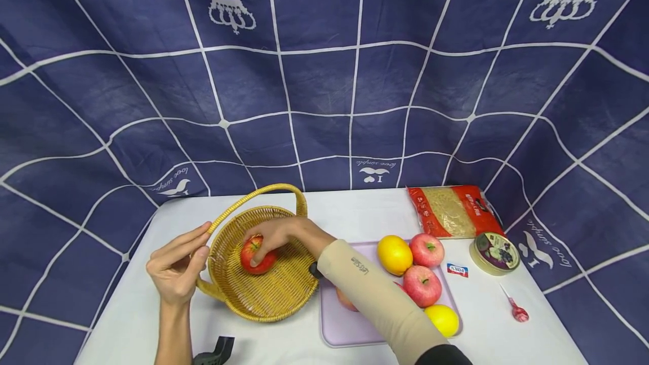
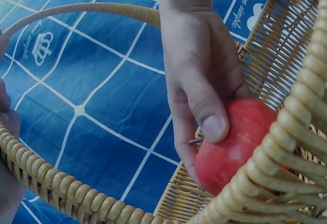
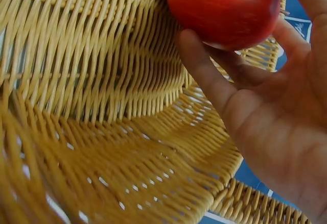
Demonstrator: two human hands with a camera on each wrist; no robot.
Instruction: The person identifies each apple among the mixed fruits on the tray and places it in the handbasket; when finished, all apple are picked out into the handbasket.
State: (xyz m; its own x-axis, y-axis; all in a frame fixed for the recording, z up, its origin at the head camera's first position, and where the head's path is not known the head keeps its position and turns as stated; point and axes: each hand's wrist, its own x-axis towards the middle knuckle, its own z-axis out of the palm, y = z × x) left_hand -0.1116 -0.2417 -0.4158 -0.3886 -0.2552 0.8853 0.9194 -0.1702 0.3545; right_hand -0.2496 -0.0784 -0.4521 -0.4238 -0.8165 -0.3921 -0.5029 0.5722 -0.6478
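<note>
A round woven wicker basket (image 1: 269,303) with a tall arched handle (image 1: 253,195) stands on the left of the table. My left hand (image 1: 177,263) is at the handle's left side, its fingertips and thumb pinching it. My right hand (image 1: 276,234) reaches inside the basket and grips a red apple (image 1: 252,253) low in it. In the left wrist view the thumb lies over the apple (image 2: 237,147) beside its stem, and the near rim hides part of the fruit. The right wrist view has the apple (image 3: 225,9) between thumb and fingers, close to the woven wall (image 3: 102,55).
Right of the basket, under my right forearm, a lilac tray (image 1: 337,334) carries several apples (image 1: 422,286), an orange (image 1: 394,254) and a lemon (image 1: 443,320). Beyond lie a red-edged food packet (image 1: 453,212), a round tin (image 1: 494,253), a small wrapped candy (image 1: 457,270) and a lollipop (image 1: 518,312).
</note>
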